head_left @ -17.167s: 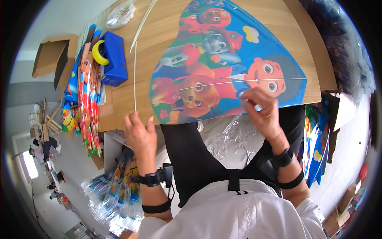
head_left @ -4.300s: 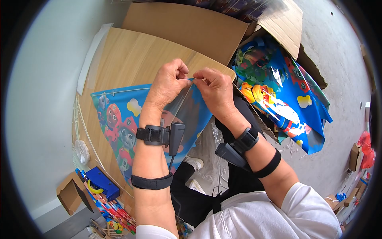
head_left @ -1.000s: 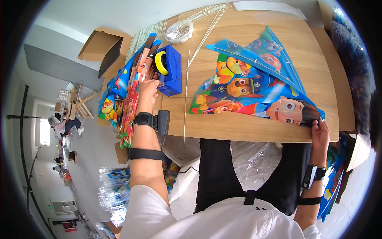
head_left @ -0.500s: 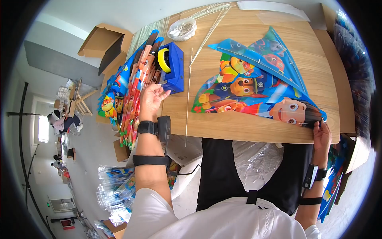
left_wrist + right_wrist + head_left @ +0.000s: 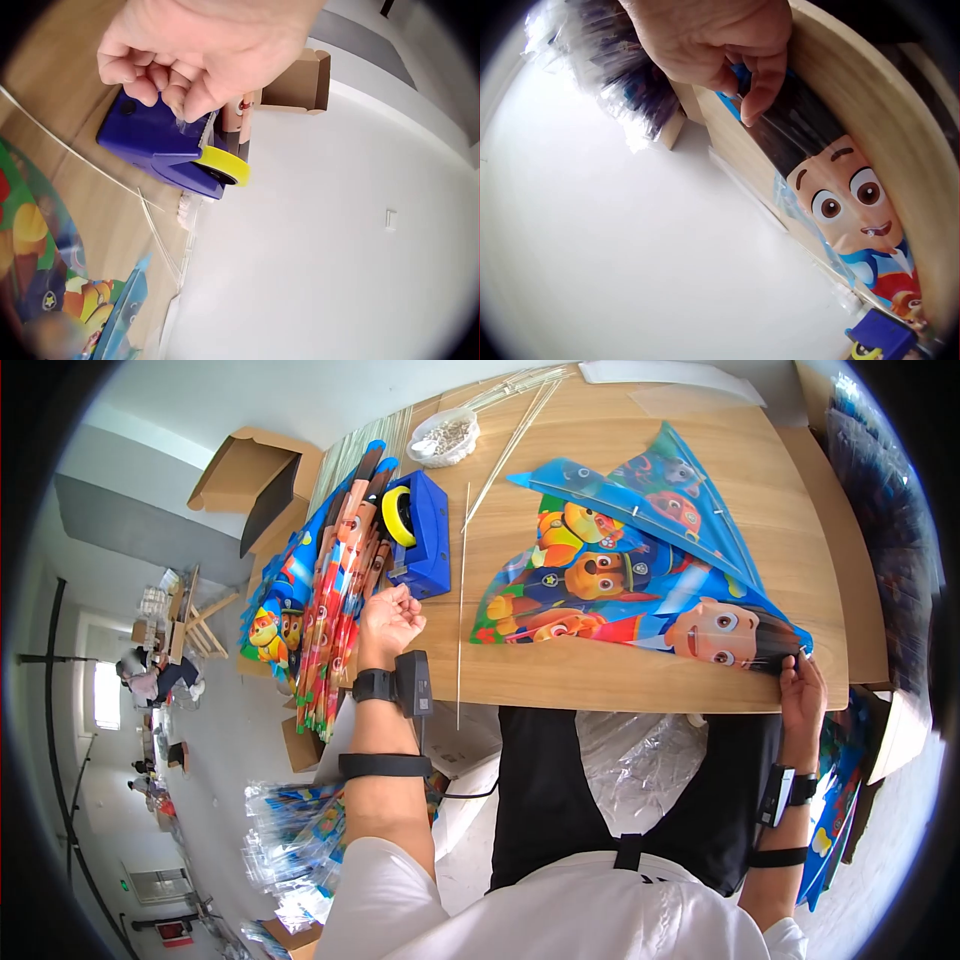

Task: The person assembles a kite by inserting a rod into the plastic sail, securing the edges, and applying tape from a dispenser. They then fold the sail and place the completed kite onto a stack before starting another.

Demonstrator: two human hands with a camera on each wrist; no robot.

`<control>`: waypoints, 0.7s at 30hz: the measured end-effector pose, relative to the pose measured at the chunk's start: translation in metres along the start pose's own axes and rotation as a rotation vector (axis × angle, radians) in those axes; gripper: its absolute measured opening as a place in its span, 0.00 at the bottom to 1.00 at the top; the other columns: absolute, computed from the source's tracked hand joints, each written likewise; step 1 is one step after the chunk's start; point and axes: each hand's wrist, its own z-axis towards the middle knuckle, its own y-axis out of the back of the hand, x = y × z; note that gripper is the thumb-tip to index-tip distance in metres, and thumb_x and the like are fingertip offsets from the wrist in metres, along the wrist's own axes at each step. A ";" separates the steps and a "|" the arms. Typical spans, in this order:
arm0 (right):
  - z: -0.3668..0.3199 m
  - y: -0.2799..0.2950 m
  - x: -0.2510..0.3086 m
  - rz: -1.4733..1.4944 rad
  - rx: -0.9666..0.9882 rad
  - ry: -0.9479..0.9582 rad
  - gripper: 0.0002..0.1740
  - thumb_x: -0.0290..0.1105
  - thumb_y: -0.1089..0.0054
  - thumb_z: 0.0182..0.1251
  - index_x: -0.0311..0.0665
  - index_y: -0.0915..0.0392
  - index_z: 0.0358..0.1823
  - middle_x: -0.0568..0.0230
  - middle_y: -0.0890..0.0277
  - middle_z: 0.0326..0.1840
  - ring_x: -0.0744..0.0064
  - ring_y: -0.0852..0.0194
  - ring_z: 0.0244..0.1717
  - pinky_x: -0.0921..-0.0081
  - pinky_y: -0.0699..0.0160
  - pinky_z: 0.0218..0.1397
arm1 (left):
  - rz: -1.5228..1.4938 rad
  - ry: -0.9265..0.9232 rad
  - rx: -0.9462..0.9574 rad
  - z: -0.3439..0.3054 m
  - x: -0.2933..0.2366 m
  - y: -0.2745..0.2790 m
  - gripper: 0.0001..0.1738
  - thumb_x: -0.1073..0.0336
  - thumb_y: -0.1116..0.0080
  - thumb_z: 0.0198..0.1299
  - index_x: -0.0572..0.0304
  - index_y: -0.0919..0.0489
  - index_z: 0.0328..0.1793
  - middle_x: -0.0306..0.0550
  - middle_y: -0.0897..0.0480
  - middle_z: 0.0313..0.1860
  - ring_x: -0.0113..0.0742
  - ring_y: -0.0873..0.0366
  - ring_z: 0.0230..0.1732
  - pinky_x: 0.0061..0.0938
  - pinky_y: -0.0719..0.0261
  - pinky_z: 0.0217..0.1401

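Observation:
A folded kite (image 5: 600, 575) with printed cartoon characters lies on the wooden table, one blue flap folded across it. My right hand (image 5: 803, 690) pinches its dark right corner near the table's front edge, thumb and index finger closed on it in the right wrist view. My left hand (image 5: 390, 622) is just in front of a blue tape dispenser (image 5: 432, 540), its fingers curled. In the left wrist view, thumb and index finger pinch a small piece of clear tape (image 5: 189, 127) close to the toothed cutter. A roll with a yellow core (image 5: 225, 166) sits in the dispenser.
Rolled kites (image 5: 335, 580) are stacked left of the dispenser. A thin white rod (image 5: 463, 610) lies between dispenser and kite. Behind stand a bowl of small white parts (image 5: 443, 440) and more rods (image 5: 515, 445). Cardboard (image 5: 850, 540) borders the table's right side.
The kite was spread out earlier, then held at a corner by both hands; now it lies folded. My left hand has drawn back slightly from the dispenser, fingers curling. The right keeps its pinch.

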 end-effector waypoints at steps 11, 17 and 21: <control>-0.015 -0.019 -0.004 0.079 -0.031 0.024 0.11 0.24 0.46 0.63 0.28 0.27 0.46 0.60 0.24 0.33 0.73 0.20 0.33 0.85 0.20 0.31 | 0.132 0.259 -0.149 0.053 0.007 0.055 0.09 0.64 0.46 0.58 0.56 0.30 0.27 0.43 0.31 0.19 0.37 0.31 0.22 0.31 0.29 0.25; -0.017 -0.019 -0.005 0.212 -0.004 0.017 0.05 0.22 0.49 0.64 0.29 0.25 0.39 0.62 0.23 0.32 0.73 0.20 0.30 0.82 0.18 0.30 | 0.819 -0.556 0.258 -0.073 0.082 -0.170 0.03 0.71 0.41 0.55 0.59 0.22 0.35 0.34 0.28 0.24 0.23 0.33 0.25 0.19 0.36 0.29; -0.020 -0.020 -0.003 0.260 -0.003 0.027 0.05 0.22 0.50 0.65 0.29 0.25 0.38 0.61 0.23 0.32 0.74 0.20 0.30 0.83 0.18 0.29 | 1.074 -0.651 0.873 -0.122 0.141 -0.303 0.04 0.73 0.40 0.51 0.67 0.22 0.31 0.38 0.27 0.32 0.26 0.30 0.34 0.20 0.33 0.38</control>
